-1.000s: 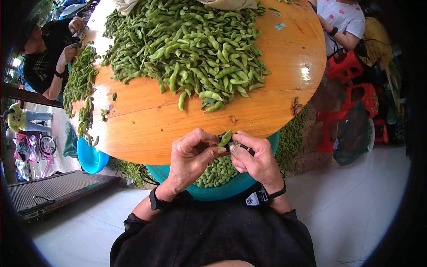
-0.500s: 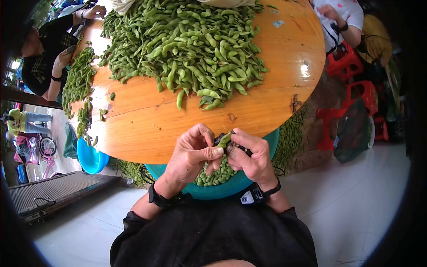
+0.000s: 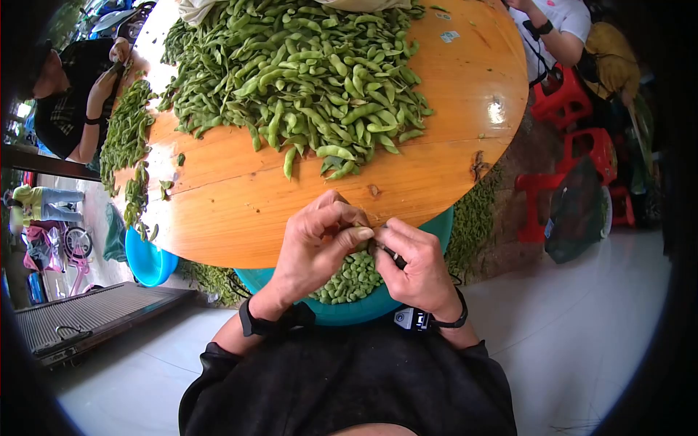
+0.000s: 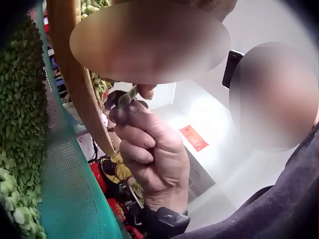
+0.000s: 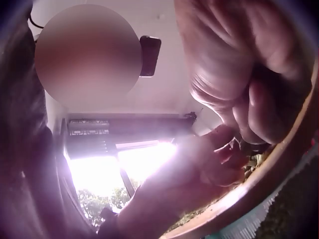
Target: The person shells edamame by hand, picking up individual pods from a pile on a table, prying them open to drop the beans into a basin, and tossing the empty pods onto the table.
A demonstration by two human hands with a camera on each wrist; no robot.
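In the head view, my left hand (image 3: pixel 314 243) and my right hand (image 3: pixel 416 267) meet over the teal basin (image 3: pixel 345 314) at the table's near edge. Between their fingertips is a green pod (image 4: pixel 125 98), mostly covered in the head view; the left wrist view shows it pinched between thumb and fingers of my right hand (image 4: pixel 157 149), which has dark coverings at its fingertips. My left thumb and index finger pinch the pod's other side. Loose green beans (image 3: pixel 352 278) lie in the basin below. A large heap of pods (image 3: pixel 291 80) covers the table's middle.
The round wooden table (image 3: pixel 225 218) holds more pods along its left side. A blue basin (image 3: pixel 149 258) and a ribbed metal panel (image 3: pixel 102 316) stand at the left. Red stools (image 3: pixel 567 105) and a dark bag (image 3: pixel 578 214) are at the right. Two people sit at the table.
The pod, plainly visible between my fingertips before, is now mostly hidden by them. My left fingers have drawn in closer. The person at the right has raised a hand.
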